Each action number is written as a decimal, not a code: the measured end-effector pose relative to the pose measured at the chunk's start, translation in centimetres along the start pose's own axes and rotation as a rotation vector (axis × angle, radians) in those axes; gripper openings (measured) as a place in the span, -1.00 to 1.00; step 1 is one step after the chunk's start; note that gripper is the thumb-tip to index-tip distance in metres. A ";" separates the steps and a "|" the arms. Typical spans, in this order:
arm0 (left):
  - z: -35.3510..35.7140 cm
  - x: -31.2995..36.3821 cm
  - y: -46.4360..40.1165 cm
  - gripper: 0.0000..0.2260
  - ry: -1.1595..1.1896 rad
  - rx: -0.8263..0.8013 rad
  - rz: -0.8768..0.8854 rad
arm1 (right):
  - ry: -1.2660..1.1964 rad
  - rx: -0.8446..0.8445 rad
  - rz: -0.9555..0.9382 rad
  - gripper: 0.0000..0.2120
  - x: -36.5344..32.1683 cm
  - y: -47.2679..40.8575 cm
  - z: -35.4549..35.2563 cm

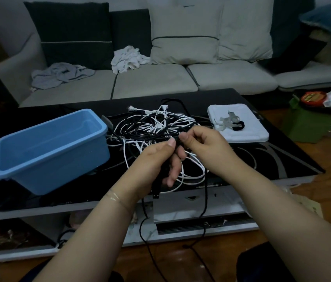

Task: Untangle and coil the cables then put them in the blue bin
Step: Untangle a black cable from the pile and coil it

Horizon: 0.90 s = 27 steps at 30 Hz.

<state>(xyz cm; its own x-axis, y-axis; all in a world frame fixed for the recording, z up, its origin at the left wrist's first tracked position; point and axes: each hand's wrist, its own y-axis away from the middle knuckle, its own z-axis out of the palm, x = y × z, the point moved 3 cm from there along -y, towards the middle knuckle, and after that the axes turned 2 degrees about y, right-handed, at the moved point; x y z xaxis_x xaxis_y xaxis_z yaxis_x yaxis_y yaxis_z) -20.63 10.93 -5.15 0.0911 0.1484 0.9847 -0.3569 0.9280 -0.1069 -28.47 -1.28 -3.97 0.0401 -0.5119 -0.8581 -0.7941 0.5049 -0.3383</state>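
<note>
Tangled black and white cables (156, 127) heaped on glossy black counter (272, 159), beside empty blue plastic bin (18, 159).
Left hand (158, 161) grips a black cable (205, 192); right hand (203, 143) pinches it too.

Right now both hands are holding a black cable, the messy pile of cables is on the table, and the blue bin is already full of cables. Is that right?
Not quite. The head view shows the blue bin with no cables in it yet. The rest holds: the left hand and right hand hold a black cable, and the tangled pile lies on the table.
</note>
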 end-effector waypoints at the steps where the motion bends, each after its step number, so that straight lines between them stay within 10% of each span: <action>1: 0.0 0.0 0.0 -0.66 0.033 0.011 0.011 | -0.029 0.005 0.025 -0.63 0.0 0.1 0.4; 10: -1.4 1.5 0.2 -0.54 0.538 0.060 0.007 | -0.303 -0.202 0.306 -0.76 1.3 1.6 5.8; 18: -3.9 1.8 0.3 -0.67 0.348 0.381 0.080 | 0.316 -0.516 0.046 -0.88 0.4 2.8 6.5; 27: -2.4 1.6 0.7 -0.47 -0.104 0.413 0.155 | 0.648 -0.400 -0.124 -0.83 -0.8 2.7 5.1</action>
<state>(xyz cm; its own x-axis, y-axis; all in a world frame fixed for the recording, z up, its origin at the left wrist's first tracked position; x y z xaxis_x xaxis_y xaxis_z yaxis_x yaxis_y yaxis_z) -18.53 12.60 -4.00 -0.0790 0.2198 0.9723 -0.7019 0.6804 -0.2108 -27.56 4.03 -6.16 -0.1219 -0.9156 -0.3833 -0.9707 0.1906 -0.1466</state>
